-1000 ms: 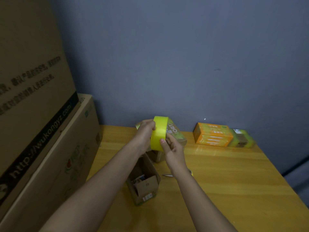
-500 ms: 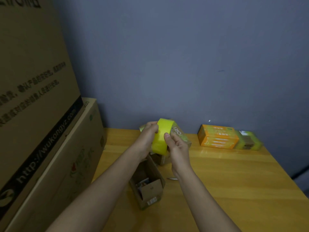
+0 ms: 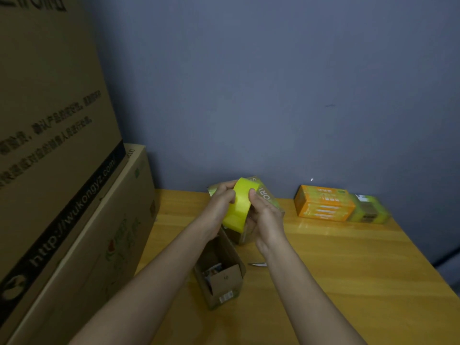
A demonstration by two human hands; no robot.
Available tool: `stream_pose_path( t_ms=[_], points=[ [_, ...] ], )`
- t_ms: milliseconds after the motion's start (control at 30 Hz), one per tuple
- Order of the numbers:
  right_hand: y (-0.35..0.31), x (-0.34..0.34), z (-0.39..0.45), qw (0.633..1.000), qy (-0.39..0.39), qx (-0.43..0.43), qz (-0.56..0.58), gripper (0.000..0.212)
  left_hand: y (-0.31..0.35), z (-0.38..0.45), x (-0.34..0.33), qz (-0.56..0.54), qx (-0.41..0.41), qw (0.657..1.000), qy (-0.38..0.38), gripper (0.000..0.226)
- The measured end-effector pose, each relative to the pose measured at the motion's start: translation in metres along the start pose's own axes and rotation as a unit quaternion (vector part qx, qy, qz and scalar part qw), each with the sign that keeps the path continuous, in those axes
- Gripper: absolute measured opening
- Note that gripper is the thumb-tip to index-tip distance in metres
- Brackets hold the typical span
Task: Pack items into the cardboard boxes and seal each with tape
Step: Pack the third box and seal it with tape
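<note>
Yellow tape (image 3: 238, 204) sits raised above the table (image 3: 348, 270), held between both hands at the far middle of the scene, its rim turned toward the camera and its band running from far-upper to near-lower. The left hand (image 3: 219, 207) wraps the roll's left face with the thumb curled onto the rim; the right hand (image 3: 265, 215) closes on the right side, its thumb pressed flat on the band near the top, as if feeling for the loose end, though no free end can be made out. Both hands are clamped on the roll, neither spread. Directly below and nearer the person, an open box (image 3: 219, 272) stands on the table with its flaps up and some printed items inside; its long axis runs from near to far, roughly in line with the left forearm. The box lies under and just nearer than the hands, and the left hand looks the closer one to it, so it would likely steady the flaps while the right draws tape. Small scissors (image 3: 257, 264) lie just right of the box, partly hidden by the right forearm. Behind the hands a clear pack (image 3: 267, 195) rests; farther right lie an orange pack (image 3: 323, 204) and a green pack (image 3: 368, 209), touching. Large cartons (image 3: 62, 195) fill the left side.
</note>
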State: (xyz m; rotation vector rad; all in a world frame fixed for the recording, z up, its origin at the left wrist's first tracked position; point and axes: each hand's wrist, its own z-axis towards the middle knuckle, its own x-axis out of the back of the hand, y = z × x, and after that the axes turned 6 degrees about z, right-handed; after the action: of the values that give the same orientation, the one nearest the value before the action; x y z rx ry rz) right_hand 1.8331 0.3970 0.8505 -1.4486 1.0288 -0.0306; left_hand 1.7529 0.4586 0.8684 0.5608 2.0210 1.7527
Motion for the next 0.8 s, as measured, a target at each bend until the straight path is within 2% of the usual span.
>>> stream_pose_path(
  t_ms=[133,333,433,533,633,733,800],
  points=[
    [-0.003,0.000,0.005,0.998,0.017,-0.038,0.037,0.032,-0.001,0.001,0.000,0.036,-0.009,0.999,0.002,0.041],
    [-0.009,0.004,0.005,0.998,-0.004,-0.047,0.048,0.018,-0.005,-0.001,0.005,0.044,-0.017,0.998,-0.038,0.049],
    [-0.005,0.008,0.001,0.999,-0.034,0.002,-0.008,0.023,-0.004,0.003,0.005,-0.022,0.047,0.998,-0.030,0.049],
    [0.001,0.013,-0.003,0.989,-0.090,0.072,-0.092,0.027,0.002,0.010,0.007,-0.023,0.063,0.997,-0.024,0.044],
    [0.002,0.016,-0.004,0.970,-0.122,0.135,-0.158,0.028,0.006,0.020,0.009,-0.039,0.098,0.994,-0.027,0.064],
    [0.000,0.023,-0.003,0.943,-0.146,0.184,-0.234,0.032,0.020,0.018,0.008,-0.068,0.106,0.991,-0.049,0.053],
    [0.000,0.029,-0.001,0.921,-0.152,0.208,-0.292,0.036,0.028,0.015,0.007,-0.084,0.106,0.990,-0.047,0.057]
  ],
)
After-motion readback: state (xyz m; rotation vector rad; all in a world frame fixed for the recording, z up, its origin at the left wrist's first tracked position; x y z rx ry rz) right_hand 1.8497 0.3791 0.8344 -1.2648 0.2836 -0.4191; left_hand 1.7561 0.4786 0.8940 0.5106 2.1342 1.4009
